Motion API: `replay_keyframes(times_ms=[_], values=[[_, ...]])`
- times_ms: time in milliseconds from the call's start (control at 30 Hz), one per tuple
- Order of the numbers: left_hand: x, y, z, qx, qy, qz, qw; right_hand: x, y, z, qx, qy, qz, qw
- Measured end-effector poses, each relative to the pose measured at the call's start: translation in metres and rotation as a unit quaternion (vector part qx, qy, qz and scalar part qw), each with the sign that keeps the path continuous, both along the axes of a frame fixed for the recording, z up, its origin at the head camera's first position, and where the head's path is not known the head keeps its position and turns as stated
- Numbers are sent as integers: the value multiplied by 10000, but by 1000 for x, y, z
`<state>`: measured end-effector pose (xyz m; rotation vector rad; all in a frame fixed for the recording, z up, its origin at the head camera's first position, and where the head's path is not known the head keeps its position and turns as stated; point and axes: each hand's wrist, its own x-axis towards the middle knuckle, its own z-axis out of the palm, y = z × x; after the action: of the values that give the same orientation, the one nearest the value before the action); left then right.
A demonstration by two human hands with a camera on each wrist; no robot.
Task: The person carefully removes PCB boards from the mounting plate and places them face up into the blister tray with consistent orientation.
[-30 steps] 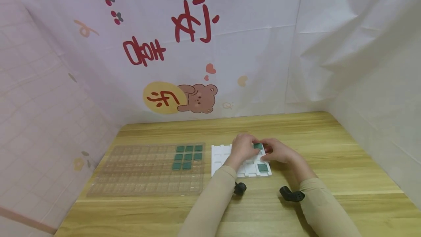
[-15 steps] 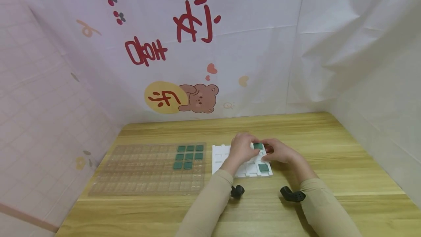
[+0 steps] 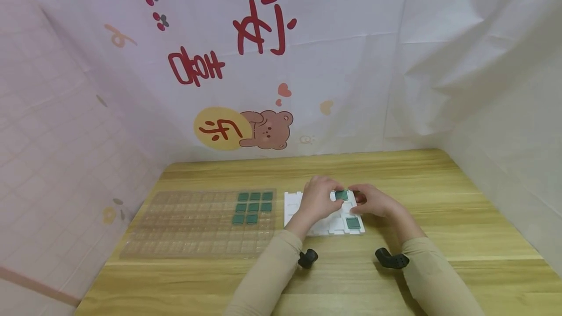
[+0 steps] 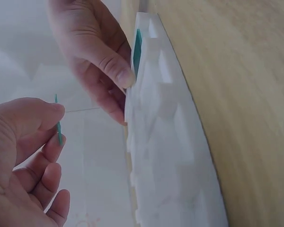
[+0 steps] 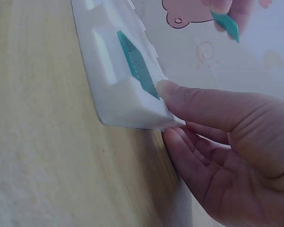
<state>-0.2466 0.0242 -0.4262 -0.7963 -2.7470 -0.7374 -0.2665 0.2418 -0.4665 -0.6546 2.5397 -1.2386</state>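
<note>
My left hand (image 3: 317, 201) pinches a thin green square chip (image 3: 341, 195) between thumb and fingers, above the far part of the white tray (image 3: 322, 228). From the side, in the left wrist view, this chip (image 4: 59, 133) stands apart from the tray. My right hand (image 3: 374, 201) grips the tray's right edge, thumb on top and fingers against the side, as the right wrist view shows. Another green chip (image 5: 138, 65) lies in a recess of the tray close to the right thumb. My left hand covers part of the tray in the head view.
Left of the white tray lies a clear plastic tray (image 3: 189, 245) with many small pockets. Several green chips (image 3: 253, 207) sit in its right part. The wooden table (image 3: 342, 282) is backed by a printed white cloth (image 3: 351, 62).
My left hand has shifted slightly left with the pinched chip, which shows more fully now. My right hand keeps its grip on the tray's edge.
</note>
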Motion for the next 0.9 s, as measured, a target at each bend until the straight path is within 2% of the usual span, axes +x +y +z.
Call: replay_keyframes(times_ms=[100, 333, 633, 900], values=[[2, -6, 3, -38, 84, -46, 9999, 0, 0, 0, 103, 1, -98, 9999], [8, -21, 9, -23, 55, -29, 10000, 0, 0, 2, 200, 49, -147, 9997], [13, -36, 11, -323, 312, 50, 9990, 1, 0, 2, 268, -14, -188, 9995], [18, -54, 16, -334, 243, 96, 9991, 0, 0, 1, 392, -37, -239, 9989]])
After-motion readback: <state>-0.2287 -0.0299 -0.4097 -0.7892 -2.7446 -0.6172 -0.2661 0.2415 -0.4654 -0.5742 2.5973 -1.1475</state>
